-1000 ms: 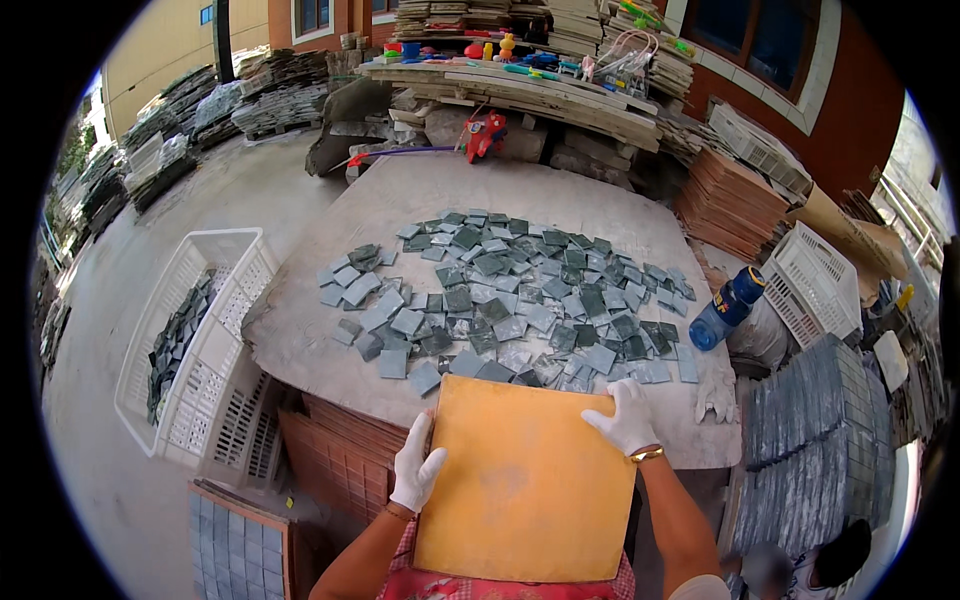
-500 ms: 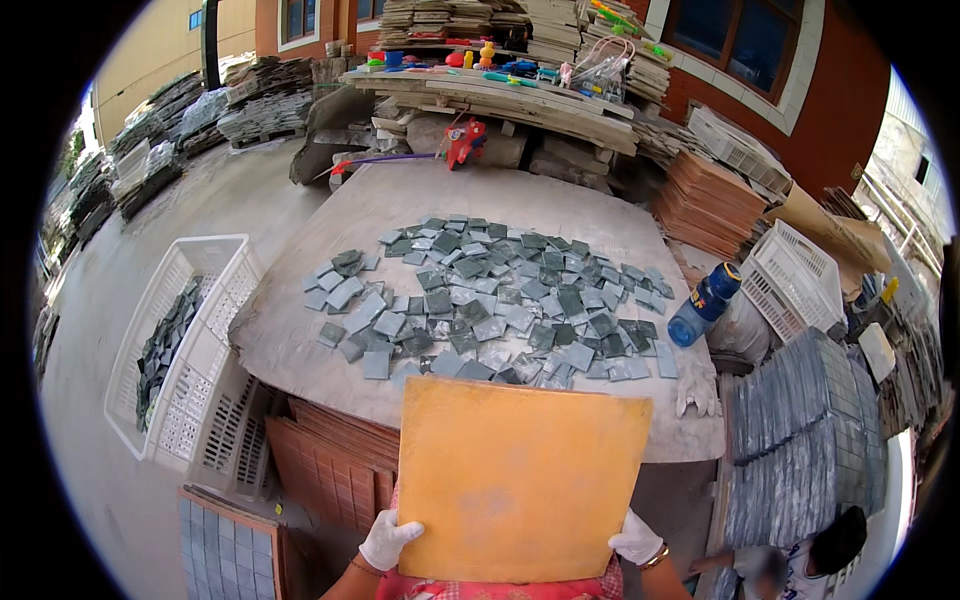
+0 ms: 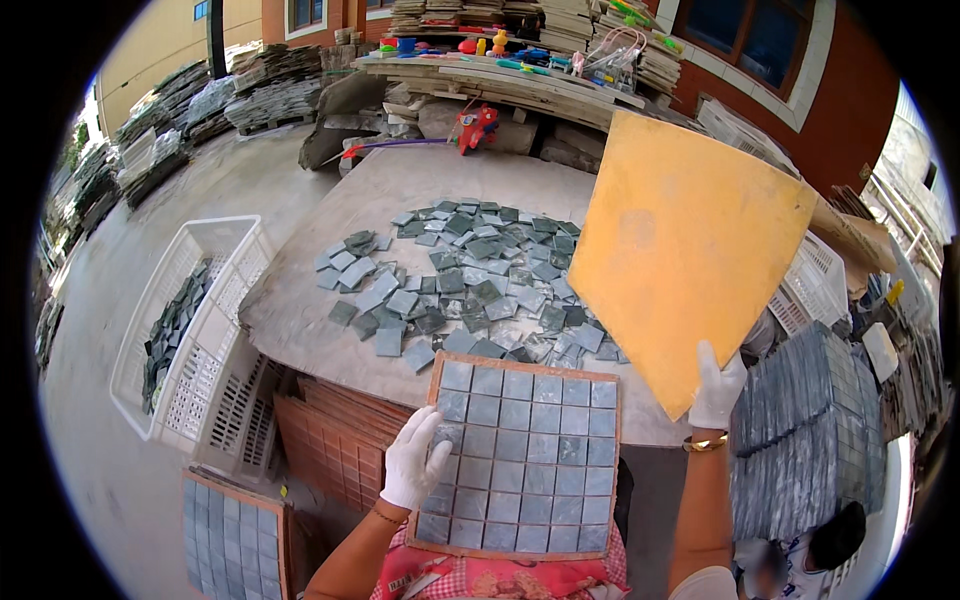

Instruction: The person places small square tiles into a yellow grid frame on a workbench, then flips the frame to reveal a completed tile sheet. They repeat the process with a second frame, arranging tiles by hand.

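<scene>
A gloved left hand (image 3: 412, 462), fingers extended, rests along a tray (image 3: 505, 553) of grey tiles (image 3: 508, 446) at the near edge of the table (image 3: 300, 318); the right hand (image 3: 717, 390) grips a yellow board (image 3: 690, 240) near its lower corner, raised over the right side. Off the left edge, a white crate (image 3: 200, 370) holds dark pieces (image 3: 172, 338). Loose tiles (image 3: 486, 290) fill the middle, leaving bare room along the left and far edges.

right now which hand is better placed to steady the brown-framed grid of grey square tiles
Probably left: the white-gloved left hand is at the left edge of the tile grid, while the right hand holds a flat yellow-orange board.
</scene>
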{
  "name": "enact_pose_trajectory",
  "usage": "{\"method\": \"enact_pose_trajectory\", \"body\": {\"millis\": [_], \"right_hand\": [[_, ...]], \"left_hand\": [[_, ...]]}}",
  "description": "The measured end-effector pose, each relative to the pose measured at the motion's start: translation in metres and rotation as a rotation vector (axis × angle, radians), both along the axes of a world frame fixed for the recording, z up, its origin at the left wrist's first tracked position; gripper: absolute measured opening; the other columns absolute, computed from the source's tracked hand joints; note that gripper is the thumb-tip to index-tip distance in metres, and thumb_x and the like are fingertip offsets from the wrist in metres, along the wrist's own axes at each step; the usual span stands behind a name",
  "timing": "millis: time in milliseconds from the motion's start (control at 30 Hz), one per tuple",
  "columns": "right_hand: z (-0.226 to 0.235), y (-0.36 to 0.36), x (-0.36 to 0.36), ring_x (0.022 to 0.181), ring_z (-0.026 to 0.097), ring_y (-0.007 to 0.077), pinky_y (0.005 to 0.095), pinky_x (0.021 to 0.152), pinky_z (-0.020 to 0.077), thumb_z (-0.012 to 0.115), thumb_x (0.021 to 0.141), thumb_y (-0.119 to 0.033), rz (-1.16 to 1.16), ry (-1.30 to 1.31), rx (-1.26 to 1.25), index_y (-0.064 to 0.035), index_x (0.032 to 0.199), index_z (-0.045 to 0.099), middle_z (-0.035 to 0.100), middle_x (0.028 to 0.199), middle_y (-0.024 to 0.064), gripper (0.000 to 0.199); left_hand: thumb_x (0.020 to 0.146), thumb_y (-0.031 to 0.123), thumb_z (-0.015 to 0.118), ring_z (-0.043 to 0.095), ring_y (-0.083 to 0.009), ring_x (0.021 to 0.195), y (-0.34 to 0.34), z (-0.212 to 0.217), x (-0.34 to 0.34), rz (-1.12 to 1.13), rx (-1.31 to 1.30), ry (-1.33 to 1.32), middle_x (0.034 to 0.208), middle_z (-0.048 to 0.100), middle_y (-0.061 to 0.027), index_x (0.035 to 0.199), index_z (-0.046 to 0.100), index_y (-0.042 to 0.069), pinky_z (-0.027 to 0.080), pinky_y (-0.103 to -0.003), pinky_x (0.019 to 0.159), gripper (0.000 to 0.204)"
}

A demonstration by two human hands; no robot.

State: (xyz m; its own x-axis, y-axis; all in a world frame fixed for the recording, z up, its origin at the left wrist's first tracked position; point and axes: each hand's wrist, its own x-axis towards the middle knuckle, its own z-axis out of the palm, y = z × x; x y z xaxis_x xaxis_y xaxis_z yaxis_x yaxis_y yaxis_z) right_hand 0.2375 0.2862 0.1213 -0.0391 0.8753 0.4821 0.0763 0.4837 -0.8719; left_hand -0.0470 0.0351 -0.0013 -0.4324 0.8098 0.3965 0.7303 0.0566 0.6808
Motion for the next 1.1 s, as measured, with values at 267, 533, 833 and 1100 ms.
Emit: {"method": "enact_pose_trajectory", "body": {"millis": [267,533,833,1100], "right_hand": [[-0.044,0.088,-0.050,0.085,0.066,0.0267,0.0370,0.070,0.0525,0.059,0.082,-0.008,-0.261,-1.017,0.875,-0.0084,0.105,0.062,0.066,0.102,0.0093,0.023],[-0.122,0.101,-0.040,0.100,0.059,0.0255,0.0357,0.082,0.0492,0.061,0.078,-0.013,-0.059,-1.282,0.685,-0.0091,0.109,0.058,0.059,0.107,0.0121,0.030],[-0.128,-0.007,-0.082,0.134,0.030,0.0409,0.0512,0.111,0.0211,0.070,0.072,-0.052,0.259,-1.220,0.513,0.0083,0.130,0.042,0.034,0.142,0.0274,0.088],[-0.150,-0.055,-0.163,0.136,0.028,0.0395,0.0494,0.113,0.0182,0.061,0.077,-0.059,0.311,-1.147,0.390,0.0091,0.135,0.038,0.031,0.144,0.0276,0.093]], "left_hand": [[0.084,0.036,0.061,0.036,-0.0325,0.133,0.078,-0.011,-0.001,-0.262,-0.157,0.507,0.141,0.043,-0.0113,0.135,0.045,0.008,0.022,-0.051,0.111,0.059],[0.085,0.036,0.059,0.039,-0.0285,0.131,0.106,-0.024,-0.031,-0.274,-0.200,0.544,0.140,0.045,-0.0104,0.136,0.044,0.006,0.024,-0.046,0.111,0.061],[0.088,0.036,0.056,0.042,-0.0318,0.128,0.100,-0.019,-0.036,-0.270,-0.143,0.438,0.139,0.045,-0.0163,0.137,0.040,0.001,0.025,-0.046,0.110,0.062],[0.089,0.044,0.049,0.039,-0.0350,0.130,0.109,-0.025,-0.041,-0.286,-0.168,0.428,0.141,0.042,-0.0189,0.139,0.037,0.000,0.022,-0.047,0.111,0.067]]}}
